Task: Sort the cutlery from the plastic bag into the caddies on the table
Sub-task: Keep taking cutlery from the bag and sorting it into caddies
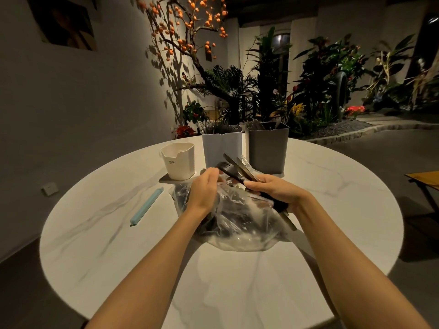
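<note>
On a round marble table [95, 245], your two hands work over a clear plastic bag [240, 224] that lies crumpled at the table's middle, dark cutlery showing through it. Toward the far edge stand three caddies: a dark grey caddy [268, 148] on the right, a pale grey caddy [222, 148] just beside it, both already bristling with utensils, and a smaller white caddy [178, 161] to the left. A pale blue bag clip [147, 206] lies apart near the left edge. Your right hand [273, 193] is wrapped around a bundle of cutlery [237, 169], its long axis running from your wrist up and away toward the two grey caddies, tips closest to the pale one. Your left hand [204, 188], fingers curled, pinches at the bundle's far end, seemingly picking out one piece. The right hand is nearer the dark caddy.
</note>
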{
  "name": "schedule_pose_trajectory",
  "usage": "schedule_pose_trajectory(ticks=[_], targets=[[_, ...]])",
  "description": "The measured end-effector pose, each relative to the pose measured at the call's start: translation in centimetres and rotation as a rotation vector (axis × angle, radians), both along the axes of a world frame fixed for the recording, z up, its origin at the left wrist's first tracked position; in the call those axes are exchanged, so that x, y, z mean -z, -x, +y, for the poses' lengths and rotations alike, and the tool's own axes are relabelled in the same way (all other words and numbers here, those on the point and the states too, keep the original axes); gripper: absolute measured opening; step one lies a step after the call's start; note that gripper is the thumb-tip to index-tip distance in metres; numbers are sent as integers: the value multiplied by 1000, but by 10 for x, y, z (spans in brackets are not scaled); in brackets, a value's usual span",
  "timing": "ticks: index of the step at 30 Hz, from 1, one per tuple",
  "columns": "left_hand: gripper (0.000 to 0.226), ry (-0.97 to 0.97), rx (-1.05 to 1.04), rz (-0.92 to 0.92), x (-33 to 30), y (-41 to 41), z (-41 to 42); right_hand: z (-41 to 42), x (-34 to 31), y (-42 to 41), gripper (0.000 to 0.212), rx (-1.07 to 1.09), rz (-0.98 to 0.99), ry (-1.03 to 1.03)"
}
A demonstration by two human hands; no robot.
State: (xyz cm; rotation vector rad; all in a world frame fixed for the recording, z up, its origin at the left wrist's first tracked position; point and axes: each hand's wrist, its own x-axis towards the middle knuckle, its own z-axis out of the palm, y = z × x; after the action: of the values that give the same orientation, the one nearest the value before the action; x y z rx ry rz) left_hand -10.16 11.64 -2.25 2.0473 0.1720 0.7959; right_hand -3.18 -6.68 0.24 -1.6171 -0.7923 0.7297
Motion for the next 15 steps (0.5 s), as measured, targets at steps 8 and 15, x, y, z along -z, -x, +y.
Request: schedule_pose_trajectory(ticks=[8,15], targets=[[30,416,249,15,-14,5,-33,11,-2,9,23,-115,-32,-165],[27,545,234,8,-19,10,-31,9,-1,5,32,-71,36,-113]])
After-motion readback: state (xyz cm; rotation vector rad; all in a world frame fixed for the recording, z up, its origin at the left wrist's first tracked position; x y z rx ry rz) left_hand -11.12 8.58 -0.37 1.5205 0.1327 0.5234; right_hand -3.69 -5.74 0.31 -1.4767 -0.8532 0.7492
